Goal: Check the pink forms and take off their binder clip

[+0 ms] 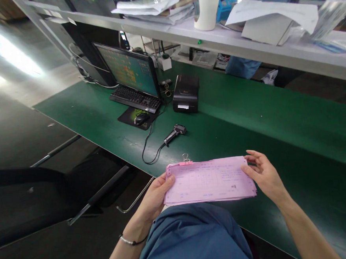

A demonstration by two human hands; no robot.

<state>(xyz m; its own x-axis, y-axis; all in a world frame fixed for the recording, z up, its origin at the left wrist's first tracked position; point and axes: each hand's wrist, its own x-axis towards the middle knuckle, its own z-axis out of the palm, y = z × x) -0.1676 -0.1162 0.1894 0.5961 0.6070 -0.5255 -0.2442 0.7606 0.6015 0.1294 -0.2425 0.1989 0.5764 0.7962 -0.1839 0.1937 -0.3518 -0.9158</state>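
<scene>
A stack of pink printed forms [209, 182] lies between my two hands, over the front edge of the green table. A pink binder clip [186, 161] with wire handles pinches its top edge near the left. My left hand [158, 191] grips the stack's left end, thumb on top and fingers hidden beneath. My right hand [263, 174] is at the upper right corner, thumb on the face of the top sheet and fingers behind the edge.
A handheld barcode scanner [175, 134] lies ahead on the green table [229, 129], its cable curling left. Behind are a label printer [186, 93], mouse [142, 118], keyboard [135, 98] and monitor [130, 69]. A shelf [180, 28] crosses above. A black chair [26, 199] stands left.
</scene>
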